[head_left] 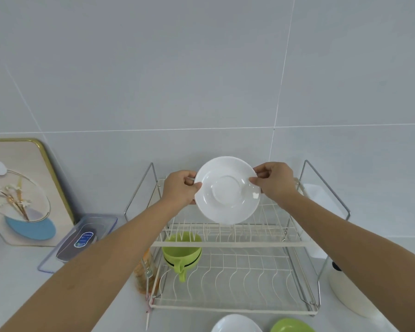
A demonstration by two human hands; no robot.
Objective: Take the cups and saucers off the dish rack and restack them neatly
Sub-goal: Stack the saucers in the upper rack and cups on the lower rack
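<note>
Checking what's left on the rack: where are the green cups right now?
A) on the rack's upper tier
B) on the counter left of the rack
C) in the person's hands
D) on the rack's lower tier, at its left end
D: the green cups sit nested at the left end of the dish rack lower tier, while both hands hold a white saucer above the rack.
</note>
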